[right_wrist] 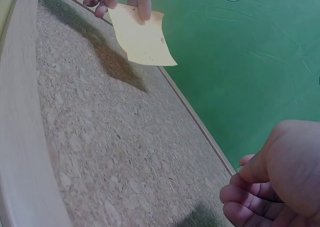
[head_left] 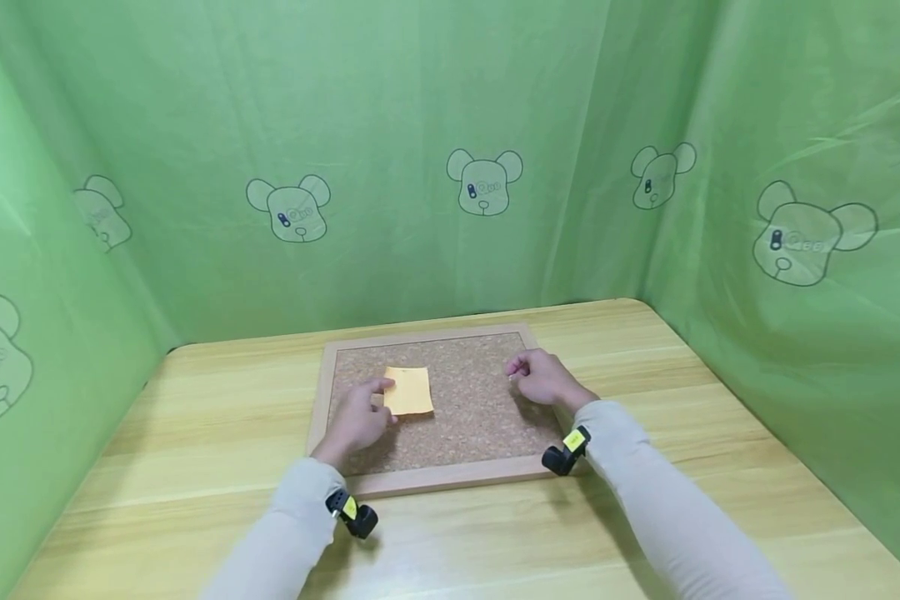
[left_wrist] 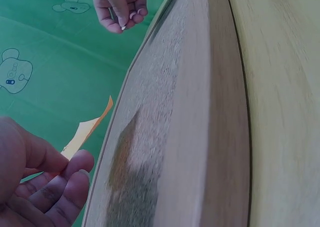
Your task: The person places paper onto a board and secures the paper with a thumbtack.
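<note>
My left hand pinches an orange-yellow sticky note along its left side, thumb on one face and fingers on the other. In the left wrist view the note stands off the cork board and curls at its far end. Its shadow falls on the cork surface in the right wrist view. Over the right part of the framed cork board my right hand pinches a tiny whitish piece between thumb and fingertips, the other fingers curled in. I cannot tell what that piece is.
The cork board's pale wooden frame lies on a light wood-grain table. Green curtains printed with bear heads hang behind and at both sides of the table. A black wrist camera is strapped over each pale sleeve.
</note>
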`<act>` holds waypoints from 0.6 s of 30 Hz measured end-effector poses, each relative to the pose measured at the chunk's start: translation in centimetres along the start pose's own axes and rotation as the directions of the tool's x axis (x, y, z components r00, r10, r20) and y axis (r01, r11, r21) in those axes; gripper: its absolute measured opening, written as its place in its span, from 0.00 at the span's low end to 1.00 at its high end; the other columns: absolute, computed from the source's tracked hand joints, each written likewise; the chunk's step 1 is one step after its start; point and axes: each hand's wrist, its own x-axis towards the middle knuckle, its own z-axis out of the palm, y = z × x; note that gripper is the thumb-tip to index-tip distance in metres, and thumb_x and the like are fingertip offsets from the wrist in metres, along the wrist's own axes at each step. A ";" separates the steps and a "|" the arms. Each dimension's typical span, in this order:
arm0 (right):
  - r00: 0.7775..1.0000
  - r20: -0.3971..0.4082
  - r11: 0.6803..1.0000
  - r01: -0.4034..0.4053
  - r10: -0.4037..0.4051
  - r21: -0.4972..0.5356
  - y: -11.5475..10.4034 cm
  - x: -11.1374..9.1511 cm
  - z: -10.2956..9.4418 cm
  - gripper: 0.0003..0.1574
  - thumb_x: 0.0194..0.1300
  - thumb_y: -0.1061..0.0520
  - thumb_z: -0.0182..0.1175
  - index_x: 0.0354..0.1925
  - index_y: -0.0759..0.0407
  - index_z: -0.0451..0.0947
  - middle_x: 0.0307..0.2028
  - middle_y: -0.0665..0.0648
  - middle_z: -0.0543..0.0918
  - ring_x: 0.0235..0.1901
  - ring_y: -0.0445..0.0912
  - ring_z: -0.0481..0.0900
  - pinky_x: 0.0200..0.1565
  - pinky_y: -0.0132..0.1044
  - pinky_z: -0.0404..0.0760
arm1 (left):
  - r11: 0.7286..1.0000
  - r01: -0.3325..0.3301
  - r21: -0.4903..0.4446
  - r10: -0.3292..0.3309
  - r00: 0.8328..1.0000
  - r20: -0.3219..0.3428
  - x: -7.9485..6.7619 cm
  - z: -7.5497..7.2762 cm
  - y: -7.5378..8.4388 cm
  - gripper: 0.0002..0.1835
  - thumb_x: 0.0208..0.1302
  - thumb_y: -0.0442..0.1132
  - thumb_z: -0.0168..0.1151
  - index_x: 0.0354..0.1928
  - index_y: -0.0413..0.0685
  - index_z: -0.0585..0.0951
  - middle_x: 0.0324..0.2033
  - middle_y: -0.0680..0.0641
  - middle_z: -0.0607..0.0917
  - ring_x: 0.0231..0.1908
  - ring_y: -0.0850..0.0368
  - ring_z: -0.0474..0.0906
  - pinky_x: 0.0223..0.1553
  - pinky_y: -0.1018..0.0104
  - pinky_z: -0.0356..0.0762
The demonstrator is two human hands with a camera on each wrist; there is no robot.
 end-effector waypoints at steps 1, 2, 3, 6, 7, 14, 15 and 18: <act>1.000 -0.001 1.000 0.002 -0.002 0.001 0.0 0.0 0.1 0.14 0.56 0.69 0.54 0.42 0.70 0.79 0.31 0.57 0.79 0.33 0.48 0.76 0.40 0.40 0.78 | 1.000 -0.002 -0.001 0.002 1.000 0.002 0.0 0.1 0.1 0.30 0.54 0.20 0.53 0.62 0.36 0.73 0.54 0.34 0.77 0.28 0.53 0.82 0.20 0.68 0.76; 1.000 -0.002 1.000 0.004 -0.004 -0.001 -0.1 0.0 0.1 0.14 0.56 0.69 0.54 0.42 0.70 0.79 0.31 0.57 0.79 0.33 0.48 0.76 0.39 0.40 0.78 | 1.000 -0.007 -0.002 0.007 1.000 0.004 0.0 0.1 0.1 0.30 0.53 0.20 0.53 0.62 0.35 0.73 0.53 0.34 0.77 0.28 0.53 0.82 0.20 0.68 0.76; 1.000 -0.004 1.000 0.007 -0.007 -0.004 -0.1 0.0 0.2 0.13 0.56 0.69 0.54 0.41 0.70 0.79 0.30 0.56 0.79 0.32 0.48 0.76 0.39 0.39 0.77 | 1.000 -0.011 -0.004 0.011 1.000 0.006 0.0 0.2 0.1 0.29 0.54 0.20 0.53 0.62 0.35 0.73 0.52 0.34 0.78 0.28 0.53 0.82 0.20 0.68 0.76; 1.000 -0.011 1.000 0.017 -0.018 -0.018 -0.2 0.1 0.3 0.12 0.57 0.69 0.54 0.40 0.69 0.79 0.29 0.56 0.79 0.31 0.47 0.75 0.36 0.37 0.76 | 1.000 -0.027 0.002 0.027 1.000 0.006 0.0 0.3 0.3 0.29 0.53 0.20 0.52 0.61 0.33 0.73 0.49 0.33 0.79 0.26 0.55 0.81 0.19 0.69 0.75; 1.000 -0.013 1.000 0.018 -0.018 -0.018 -0.2 0.2 0.4 0.11 0.57 0.69 0.54 0.39 0.69 0.79 0.28 0.56 0.79 0.30 0.47 0.75 0.36 0.37 0.76 | 1.000 -0.030 0.002 0.030 1.000 0.005 0.1 0.4 0.3 0.29 0.53 0.20 0.52 0.61 0.33 0.73 0.48 0.34 0.79 0.25 0.55 0.81 0.18 0.70 0.74; 1.000 -0.013 1.000 -0.004 0.004 0.016 -0.4 0.4 0.8 0.12 0.56 0.70 0.53 0.40 0.69 0.78 0.30 0.57 0.79 0.32 0.47 0.75 0.36 0.37 0.76 | 0.999 -0.032 -0.022 0.033 0.999 0.018 0.3 0.8 0.3 0.29 0.53 0.19 0.53 0.61 0.34 0.73 0.46 0.36 0.80 0.24 0.54 0.80 0.19 0.70 0.74; 1.000 -0.013 1.000 -0.006 0.006 0.018 -0.4 0.4 0.9 0.12 0.56 0.70 0.53 0.40 0.69 0.78 0.30 0.57 0.79 0.32 0.47 0.75 0.36 0.37 0.76 | 0.999 -0.030 -0.023 0.031 0.999 0.021 0.4 1.0 0.3 0.29 0.53 0.19 0.53 0.61 0.34 0.73 0.43 0.36 0.81 0.24 0.54 0.80 0.18 0.69 0.74; 1.000 -0.013 1.000 -0.003 0.003 0.019 -0.5 0.5 1.0 0.13 0.55 0.71 0.53 0.40 0.70 0.79 0.30 0.57 0.79 0.32 0.48 0.75 0.37 0.37 0.77 | 1.000 -0.013 -0.025 0.013 1.000 0.025 0.7 1.4 0.3 0.29 0.53 0.20 0.54 0.62 0.36 0.74 0.39 0.39 0.82 0.23 0.57 0.78 0.19 0.69 0.74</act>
